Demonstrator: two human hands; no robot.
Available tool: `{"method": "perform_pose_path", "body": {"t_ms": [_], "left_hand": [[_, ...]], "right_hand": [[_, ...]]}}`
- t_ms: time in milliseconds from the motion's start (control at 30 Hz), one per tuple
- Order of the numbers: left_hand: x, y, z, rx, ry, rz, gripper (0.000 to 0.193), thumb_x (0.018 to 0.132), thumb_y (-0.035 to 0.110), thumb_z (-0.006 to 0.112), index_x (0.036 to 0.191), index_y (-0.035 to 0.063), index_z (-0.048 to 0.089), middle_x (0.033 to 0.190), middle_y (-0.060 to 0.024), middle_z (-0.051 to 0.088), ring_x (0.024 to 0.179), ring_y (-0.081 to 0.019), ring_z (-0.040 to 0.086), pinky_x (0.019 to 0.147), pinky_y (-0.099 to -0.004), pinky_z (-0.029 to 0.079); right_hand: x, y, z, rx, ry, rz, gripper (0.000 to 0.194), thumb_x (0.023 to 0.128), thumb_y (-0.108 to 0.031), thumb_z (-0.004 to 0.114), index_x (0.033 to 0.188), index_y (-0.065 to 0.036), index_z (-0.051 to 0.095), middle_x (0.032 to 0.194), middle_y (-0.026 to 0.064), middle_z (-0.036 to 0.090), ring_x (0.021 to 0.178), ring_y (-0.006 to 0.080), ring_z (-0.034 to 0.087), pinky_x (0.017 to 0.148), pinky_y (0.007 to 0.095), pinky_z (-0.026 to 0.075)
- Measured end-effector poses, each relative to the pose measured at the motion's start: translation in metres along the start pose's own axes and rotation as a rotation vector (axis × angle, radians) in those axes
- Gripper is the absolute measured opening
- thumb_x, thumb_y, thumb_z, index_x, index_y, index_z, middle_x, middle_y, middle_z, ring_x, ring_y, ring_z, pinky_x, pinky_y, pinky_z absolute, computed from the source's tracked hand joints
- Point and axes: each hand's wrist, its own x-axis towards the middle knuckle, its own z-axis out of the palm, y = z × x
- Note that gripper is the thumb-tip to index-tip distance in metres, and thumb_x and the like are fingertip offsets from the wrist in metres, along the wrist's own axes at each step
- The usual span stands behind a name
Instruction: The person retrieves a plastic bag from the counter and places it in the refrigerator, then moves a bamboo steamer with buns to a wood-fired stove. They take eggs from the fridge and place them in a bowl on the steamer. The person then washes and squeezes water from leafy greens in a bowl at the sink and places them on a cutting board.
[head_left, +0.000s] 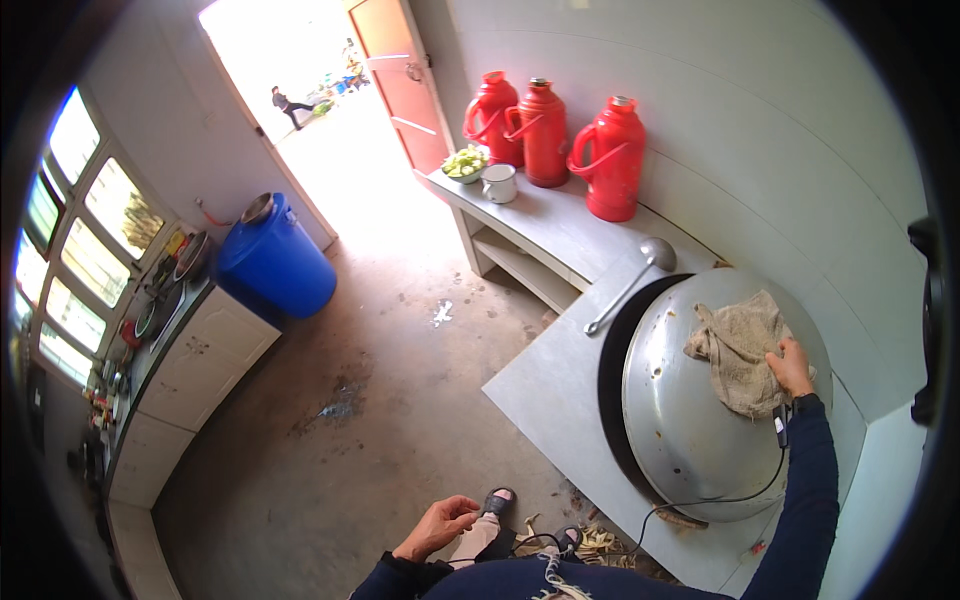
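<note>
My right hand (792, 367) grips the edge of a beige, worn cloth (742, 352) that lies crumpled on a domed metal lid (675, 420). The lid sits tilted over a large dark wok (611, 375) set into a tiled stove top (551, 382). Part of the wok's inside shows as a dark crescent along the lid's left side. My left hand (442, 527) hangs in front of my body above the floor, holding nothing, its fingers loosely bent and apart. A black cable (720, 500) runs from a small device (781, 426) at my right wrist across the lid.
A metal ladle (626, 292) lies beside the wok. On the adjoining counter (547, 225) stand red thermos flasks (615, 161), a white enamel mug (499, 184) and a bowl of cut greens (465, 163). Dry husks (604, 541) litter the floor. A blue barrel (281, 259) stands near the open door (397, 75).
</note>
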Motion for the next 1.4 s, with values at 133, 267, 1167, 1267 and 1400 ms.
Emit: {"method": "perform_pose_path", "body": {"t_ms": [133,267,1167,1267,1400], "left_hand": [[-0.026,-0.004,-0.016,-0.01,0.075,-0.07,0.021,0.088,0.014,0.059,0.104,0.0013,0.059,0.083,-0.0011,0.061,0.075,-0.0091,0.055,0.069,-0.024,0.047],[-0.025,-0.009,-0.027,-0.064,0.082,-0.085,0.021,0.088,0.015,0.059,0.104,0.0016,0.059,0.084,-0.0016,0.06,0.076,-0.0096,0.055,0.07,-0.0242,0.047],[0.102,0.042,-0.008,0.375,-0.547,0.125,0.019,0.085,0.008,0.056,0.102,-0.0007,0.058,0.078,-0.0007,0.057,0.069,-0.0082,0.054,0.064,-0.0225,0.045],[0.085,0.021,0.031,0.466,-0.637,0.097,0.018,0.085,0.006,0.056,0.102,-0.0008,0.058,0.079,-0.0009,0.058,0.07,-0.008,0.055,0.064,-0.0223,0.045],[0.058,-0.038,0.073,0.63,-0.678,-0.007,0.019,0.085,0.006,0.056,0.102,0.0004,0.058,0.078,-0.0008,0.058,0.07,-0.0083,0.055,0.065,-0.023,0.045]], "right_hand": [[0.013,0.003,0.022,-0.04,-0.103,0.092,0.038,0.07,-0.026,0.067,0.092,0.003,0.055,0.089,0.0217,0.059,0.087,0.0375,0.058,0.075,0.0427,0.045],[0.019,0.013,0.051,0.012,-0.058,0.059,0.041,0.071,-0.026,0.067,0.097,0.003,0.056,0.098,0.0217,0.06,0.094,0.0371,0.057,0.08,0.0422,0.045],[-0.476,-0.172,0.028,0.76,-0.473,0.737,0.029,0.087,-0.013,0.06,0.113,0.0,0.054,0.094,0.0072,0.06,0.086,0.0129,0.059,0.078,0.0264,0.048],[-0.574,-0.172,0.082,0.964,-0.406,0.899,0.034,0.088,-0.025,0.06,0.113,-0.002,0.056,0.095,0.0123,0.063,0.086,0.0181,0.061,0.077,0.033,0.048],[-0.678,-0.159,0.163,1.075,-0.371,0.989,0.037,0.087,-0.024,0.062,0.113,0.0,0.054,0.096,0.0122,0.063,0.086,0.0185,0.062,0.073,0.032,0.048]]}}
